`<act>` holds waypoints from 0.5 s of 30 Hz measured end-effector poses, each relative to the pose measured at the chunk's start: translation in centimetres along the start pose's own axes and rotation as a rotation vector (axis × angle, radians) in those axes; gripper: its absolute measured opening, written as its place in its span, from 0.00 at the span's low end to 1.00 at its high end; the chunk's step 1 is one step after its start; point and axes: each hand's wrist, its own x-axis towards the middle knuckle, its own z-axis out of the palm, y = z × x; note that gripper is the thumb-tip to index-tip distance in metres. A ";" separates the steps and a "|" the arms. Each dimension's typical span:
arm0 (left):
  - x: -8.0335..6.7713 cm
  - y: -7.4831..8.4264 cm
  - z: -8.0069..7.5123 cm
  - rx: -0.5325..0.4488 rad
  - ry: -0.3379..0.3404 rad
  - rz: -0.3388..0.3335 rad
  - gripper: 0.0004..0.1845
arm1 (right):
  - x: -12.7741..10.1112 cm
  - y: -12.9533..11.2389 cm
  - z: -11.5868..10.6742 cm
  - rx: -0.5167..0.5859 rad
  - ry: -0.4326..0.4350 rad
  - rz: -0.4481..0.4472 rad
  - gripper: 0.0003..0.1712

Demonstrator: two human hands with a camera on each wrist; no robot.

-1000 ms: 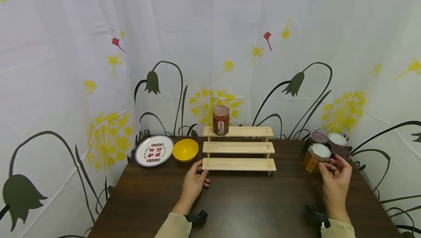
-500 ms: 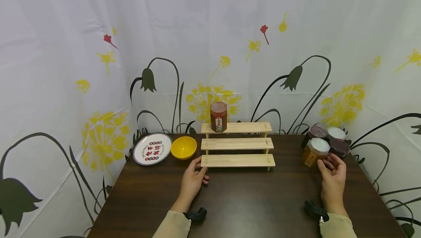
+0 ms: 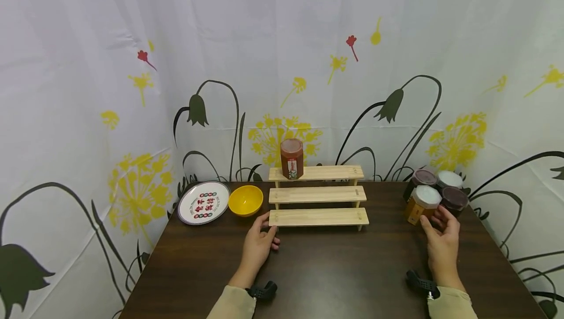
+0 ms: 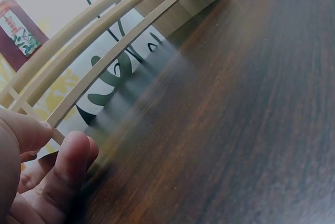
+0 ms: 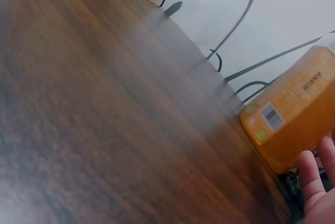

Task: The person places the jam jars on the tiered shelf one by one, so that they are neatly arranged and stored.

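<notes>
A three-step wooden shelf stands on the dark table, with a reddish-brown jar on the left of its top step. At the lowest step's left end my left hand pinches the corner between thumb and fingers, seen closely in the left wrist view. On the right, an amber jar with a white lid stands upright in front of several others. My right hand is at its near right side, fingers relaxed and spread. In the right wrist view, fingertips overlap the lower part of this jar.
Beside the amber jar are two dark-lidded jars, one behind and one to the right, and another white-lidded jar. Left of the shelf lie a yellow bowl and a white plate. A patterned curtain hangs behind.
My right hand has shifted slightly left, its fingers moving from over the dark-lidded jar toward the amber jar. The left hand stays at the shelf corner. The head view has tilted slightly.
</notes>
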 end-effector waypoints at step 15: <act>-0.1 0.1 0.1 0.013 0.005 0.006 0.28 | 0.0 0.3 0.3 -0.065 -0.142 0.061 0.42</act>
